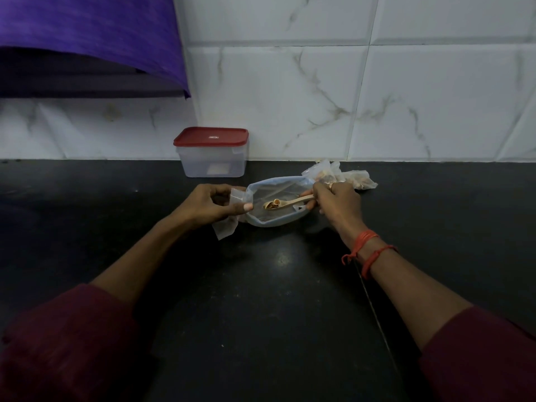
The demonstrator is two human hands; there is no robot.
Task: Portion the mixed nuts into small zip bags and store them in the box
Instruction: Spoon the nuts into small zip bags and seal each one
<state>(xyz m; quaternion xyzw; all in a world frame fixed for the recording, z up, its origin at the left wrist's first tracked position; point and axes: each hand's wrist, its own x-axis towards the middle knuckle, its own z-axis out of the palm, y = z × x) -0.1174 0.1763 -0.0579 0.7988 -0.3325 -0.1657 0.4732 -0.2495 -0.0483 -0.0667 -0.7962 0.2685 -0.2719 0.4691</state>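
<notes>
Head view. Your left grip (216, 203) pinches a small zip bag (224, 229) just above the desk (261, 285). Your right grip (333, 203) pinches a wooden spoon (290, 202) holding nuts (271, 206) over a blue-rimmed clear container (278, 224). Filled bags (359, 179) lie behind it. The box (213, 163), lidded, stands at the wall.

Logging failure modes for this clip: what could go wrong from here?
1. The wooden spoon in the right hand carries loose nuts; a tilt could drop them on the counter.
2. The left hand pinches the small zip bag, whose mouth is not visibly open, so the pour may miss.
3. The box has its red lid on while both hands are busy.
</notes>
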